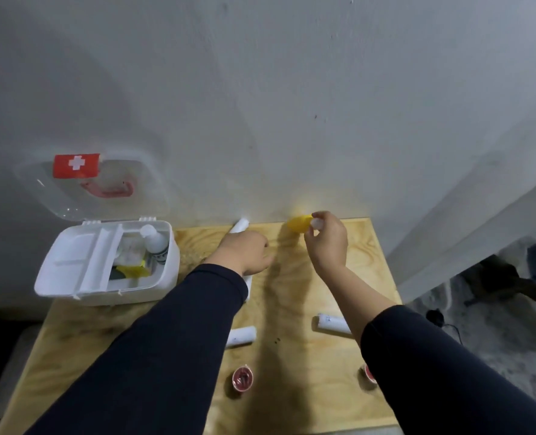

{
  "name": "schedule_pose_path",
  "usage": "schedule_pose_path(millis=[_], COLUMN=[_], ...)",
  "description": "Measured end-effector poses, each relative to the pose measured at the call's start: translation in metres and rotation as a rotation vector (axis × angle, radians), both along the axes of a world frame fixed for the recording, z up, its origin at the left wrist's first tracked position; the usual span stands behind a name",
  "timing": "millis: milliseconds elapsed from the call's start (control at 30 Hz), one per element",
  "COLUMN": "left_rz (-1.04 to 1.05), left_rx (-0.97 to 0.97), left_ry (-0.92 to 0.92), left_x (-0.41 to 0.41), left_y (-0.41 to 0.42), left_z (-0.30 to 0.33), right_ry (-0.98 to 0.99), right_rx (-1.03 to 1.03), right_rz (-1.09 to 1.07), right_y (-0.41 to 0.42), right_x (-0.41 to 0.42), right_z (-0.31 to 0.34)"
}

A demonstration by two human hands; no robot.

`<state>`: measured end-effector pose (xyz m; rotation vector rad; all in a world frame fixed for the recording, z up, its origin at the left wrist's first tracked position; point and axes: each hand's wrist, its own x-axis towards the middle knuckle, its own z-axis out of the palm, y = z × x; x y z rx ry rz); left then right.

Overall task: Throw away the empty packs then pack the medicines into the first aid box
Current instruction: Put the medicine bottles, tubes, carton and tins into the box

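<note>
The white first aid box [72,271] stands open at the table's left edge, its clear lid [103,186] leaning on the wall. Inside are a white bottle [155,243] and a yellow pack [133,271]. My left hand [244,251] is closed around a long white tube [240,227] near the back of the table. My right hand [326,243] holds a small yellow bottle [299,223] by its white cap, lifted near the wall. Two white rolls [243,335] [332,323] and two small red tins [243,378] [368,373] lie on the wooden table [291,387].
A grey wall rises directly behind the table. To the right, a grey ledge [480,221] runs off, with dark floor and dark objects [511,277] below it. The table's right edge is close to my right forearm.
</note>
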<state>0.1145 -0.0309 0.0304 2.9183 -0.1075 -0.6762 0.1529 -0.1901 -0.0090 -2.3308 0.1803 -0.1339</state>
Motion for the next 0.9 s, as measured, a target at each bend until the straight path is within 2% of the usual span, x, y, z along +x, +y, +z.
schedule_pose_path(millis=[100,267,567,900], left_rz=[0.032,0.028,0.135,0.278], left_rx=[-0.048,-0.03,-0.032,-0.08], left_ry=[-0.04,-0.099,-0.216,-0.144], left_x=[-0.003,-0.01,-0.059,-0.116], left_y=[0.0,0.017,0.107,0.211], left_z=[0.009,0.031,0.08,0.06], right_ry=[-0.037,-0.099,-0.192,-0.105], right_rx=[-0.027,0.11,0.125,0.104], right_rz=[0.093,0.18,0.266,0.269], right_y=[0.001,0.024,0.122,0.227], right_x=[0.004,-0.007,-0.049,-0.093], right_z=[0.019,0.048,0.112,0.107])
